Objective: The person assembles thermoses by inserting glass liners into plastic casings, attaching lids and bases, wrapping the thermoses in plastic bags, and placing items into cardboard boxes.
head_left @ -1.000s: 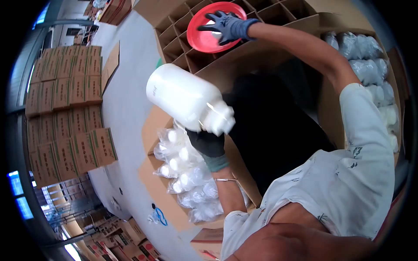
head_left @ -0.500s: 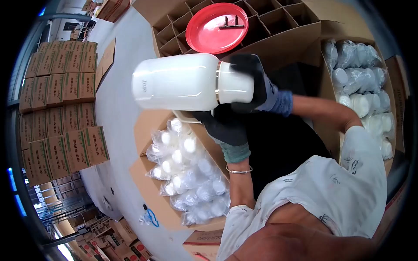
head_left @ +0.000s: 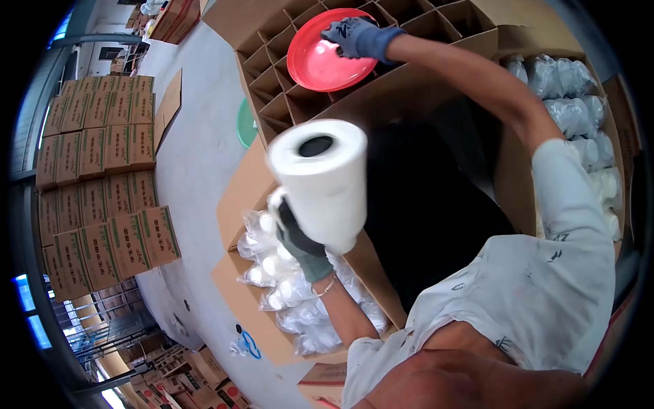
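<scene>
My left hand (head_left: 303, 249), in a dark-palmed glove with a green cuff, is closed around the handle of a white insulated jug (head_left: 327, 194). The jug's flat round end, with a dark circle in its middle, faces up toward me. Over a shallow red dish (head_left: 320, 71), my right hand (head_left: 354, 37), gloved in grey and blue, reaches down with its fingers curled together. A small dark bit shows under the fingertips; most of what lies there is covered by the hand.
Beneath the dish stands a carton with cardboard dividers (head_left: 272, 65). Below the jug, an open carton (head_left: 235, 273) holds several bagged white pieces (head_left: 300, 317); another carton with bagged pieces (head_left: 575, 116) is at right. Stacked boxes (head_left: 102, 150) stand at left. A green round thing (head_left: 245, 124) lies on the floor.
My right hand has left the jug's lid end and moved up to the red dish. The jug has swung from lying sideways to end-up, lower, in my left hand.
</scene>
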Available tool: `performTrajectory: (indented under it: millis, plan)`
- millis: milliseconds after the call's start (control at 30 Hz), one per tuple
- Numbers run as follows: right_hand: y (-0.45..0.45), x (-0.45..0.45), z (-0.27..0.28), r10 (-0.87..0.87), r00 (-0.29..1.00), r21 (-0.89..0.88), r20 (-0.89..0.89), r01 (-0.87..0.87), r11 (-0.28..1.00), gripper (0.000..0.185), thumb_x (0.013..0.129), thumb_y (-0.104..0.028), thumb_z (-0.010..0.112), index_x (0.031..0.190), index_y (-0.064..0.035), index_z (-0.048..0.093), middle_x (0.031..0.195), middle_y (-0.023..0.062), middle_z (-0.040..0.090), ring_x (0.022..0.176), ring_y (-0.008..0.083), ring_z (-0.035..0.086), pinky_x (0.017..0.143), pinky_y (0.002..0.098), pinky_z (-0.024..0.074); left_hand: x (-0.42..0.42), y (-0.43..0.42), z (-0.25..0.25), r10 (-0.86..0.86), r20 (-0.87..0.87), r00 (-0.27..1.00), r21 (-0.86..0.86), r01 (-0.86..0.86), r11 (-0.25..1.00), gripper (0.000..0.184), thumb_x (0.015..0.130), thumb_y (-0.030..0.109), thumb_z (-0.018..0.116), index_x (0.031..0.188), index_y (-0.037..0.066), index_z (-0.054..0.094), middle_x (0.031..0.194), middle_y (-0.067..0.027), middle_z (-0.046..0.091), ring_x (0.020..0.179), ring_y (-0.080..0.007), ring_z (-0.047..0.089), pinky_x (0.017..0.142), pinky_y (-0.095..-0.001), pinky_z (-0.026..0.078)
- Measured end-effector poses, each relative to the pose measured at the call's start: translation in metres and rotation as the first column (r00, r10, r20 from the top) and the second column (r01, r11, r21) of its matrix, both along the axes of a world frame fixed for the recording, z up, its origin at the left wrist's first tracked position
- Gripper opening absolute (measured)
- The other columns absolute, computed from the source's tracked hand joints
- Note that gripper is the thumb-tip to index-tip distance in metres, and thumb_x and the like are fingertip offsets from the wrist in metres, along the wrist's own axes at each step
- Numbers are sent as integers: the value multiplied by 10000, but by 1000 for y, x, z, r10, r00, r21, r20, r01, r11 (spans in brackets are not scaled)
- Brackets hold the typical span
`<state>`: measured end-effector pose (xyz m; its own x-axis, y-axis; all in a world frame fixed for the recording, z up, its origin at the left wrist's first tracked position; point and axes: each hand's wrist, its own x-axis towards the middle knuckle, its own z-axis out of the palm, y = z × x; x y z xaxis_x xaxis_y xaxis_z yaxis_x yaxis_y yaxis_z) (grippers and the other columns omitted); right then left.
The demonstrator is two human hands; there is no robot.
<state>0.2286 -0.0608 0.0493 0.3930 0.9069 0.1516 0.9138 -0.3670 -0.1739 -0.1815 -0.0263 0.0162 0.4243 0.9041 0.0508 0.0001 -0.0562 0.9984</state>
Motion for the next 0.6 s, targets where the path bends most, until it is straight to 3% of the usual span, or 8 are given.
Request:
performTrajectory:
  millis: [133, 200, 233, 267, 333, 433, 500, 600]
  plan:
    - [42, 41, -50, 88, 969, -325, 229, -9, 946, 376, 775, -173, 669, 1133, -86, 596, 1037, 140, 659, 912, 321, 652, 766, 439, 515, -25, -14, -3, 34, 25, 999, -225, -27, 974, 381, 971, 314, 524, 1202, 13, 554, 1093, -80, 628, 938, -181, 620, 794, -331, 532]
    - [47, 46, -73, 93, 993, 107, 69, -100, 989, 379, 744, -157, 706, 1101, -71, 611, 1028, 131, 662, 905, 316, 660, 722, 426, 532, -37, -20, -21, 148, 144, 979, -382, -83, 921, 379, 975, 311, 515, 1203, 11, 554, 1100, -84, 624, 944, -187, 617, 807, -331, 529]
    - [46, 37, -63, 6, 966, 170, -258, 39, 985, 329, 816, -179, 649, 1115, -67, 573, 946, 143, 633, 787, 310, 634, 650, 415, 521, -39, -20, -36, 193, 154, 969, -358, -128, 925, 391, 983, 319, 497, 1210, 5, 548, 1111, -93, 620, 965, -188, 612, 833, -328, 520]
    - [33, 14, -30, -58, 828, 178, -558, 188, 966, 285, 888, -202, 592, 1130, -62, 534, 864, 155, 604, 670, 305, 609, 578, 405, 510, -38, -19, -34, 74, 59, 996, -298, -53, 953, 375, 989, 299, 478, 1210, 3, 543, 1115, -95, 622, 976, -187, 607, 839, -328, 512]
    - [-9, -33, 9, 207, -23, 188, -978, 331, 925, 235, 888, -222, 624, 1061, -71, 571, 768, 58, 605, 621, 210, 604, 531, 334, 501, -68, 5, -82, 49, 108, 993, -449, 5, 894, 581, 973, 473, 382, 1388, 67, 382, 1341, -128, 503, 1150, -268, 552, 965, -420, 483]
    - [-59, -87, 30, 494, 284, 496, -822, -70, 866, 418, 821, -136, 666, 1215, -42, 561, 1043, 131, 658, 967, 274, 648, 780, 370, 546, -100, 38, -130, -140, -26, 990, -340, 123, 932, 544, 974, 454, 382, 1344, 55, 405, 1298, -124, 525, 1111, -254, 562, 931, -410, 489]
    - [-81, -112, 33, 825, 431, 759, -367, -374, 533, 423, 857, -73, 618, 1271, -39, 539, 1082, 153, 647, 1004, 263, 638, 856, 353, 533, -86, 42, -130, -129, 30, 991, -365, 131, 922, 379, 980, 327, 412, 1197, 32, 508, 1153, -106, 596, 979, -203, 603, 829, -353, 508]
    - [-95, -137, 48, 895, 437, 677, -90, -632, 377, 551, 674, 42, 670, 1209, -43, 568, 1125, 157, 624, 1079, 304, 592, 971, 409, 472, -63, 35, -109, -177, 54, 983, -361, 184, 914, 340, 966, 281, 434, 1156, 19, 535, 1106, -101, 610, 950, -189, 607, 813, -334, 509]
